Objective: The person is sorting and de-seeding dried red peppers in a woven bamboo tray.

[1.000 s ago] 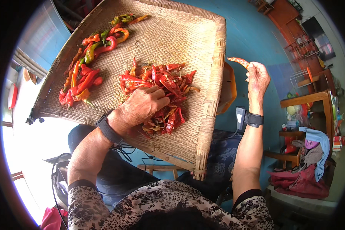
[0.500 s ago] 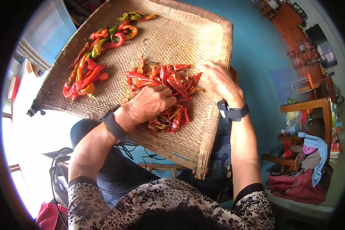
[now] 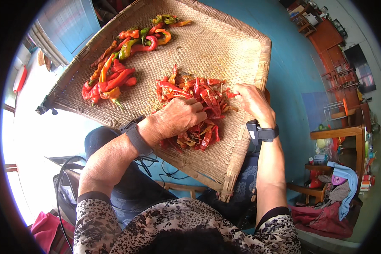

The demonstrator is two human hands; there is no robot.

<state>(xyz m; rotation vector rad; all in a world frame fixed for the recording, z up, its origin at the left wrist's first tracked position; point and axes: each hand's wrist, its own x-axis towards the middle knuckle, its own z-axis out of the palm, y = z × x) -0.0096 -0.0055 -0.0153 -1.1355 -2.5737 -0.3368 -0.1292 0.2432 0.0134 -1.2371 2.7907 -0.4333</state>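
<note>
Left hand (image 3: 181,116): lies over the red pile (image 3: 209,98), fingers curled down among the peppers; we cannot tell whether they grip one.
Right hand (image 3: 255,101): at the pile's right edge, fingers narrowed beside a red pepper (image 3: 230,93); we cannot tell whether the pinch holds it.
Red pile: wrinkled, dry-looking pods, heaped on the lower right part of the woven tray (image 3: 218,55).
Glossy peppers (image 3: 122,78): red, orange and green, grouped along the tray's left side, apart from the pile.
Tray: lower edge over our legs (image 3: 127,182), set at a slant.
Handling, our judgement: pinch one pod at a time, lightly, since dry skins may crack; let the left palm steady the heap without pressing; lift clear of neighbours, lest pods tangle.
</note>
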